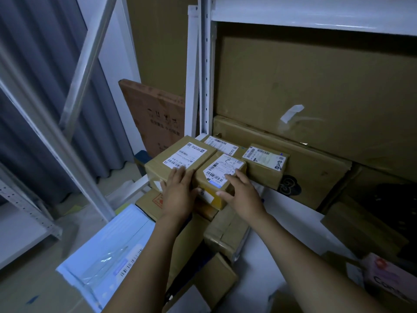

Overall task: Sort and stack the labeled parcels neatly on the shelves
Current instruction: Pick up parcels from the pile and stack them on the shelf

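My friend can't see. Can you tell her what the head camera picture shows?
A person's left hand presses flat on a large brown cardboard parcel, and the right hand rests on a smaller labelled cardboard parcel beside it. Both parcels sit on a white metal shelf.

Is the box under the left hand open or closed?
Closed. The parcel has a flat top with a white label on it; the left hand rests there.

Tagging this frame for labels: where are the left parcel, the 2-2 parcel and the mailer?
left parcel point(180, 157): head view, on its top label.
2-2 parcel point(220, 173): head view, on its top label, below the handwriting.
mailer point(108, 251): head view, middle of its upper face.
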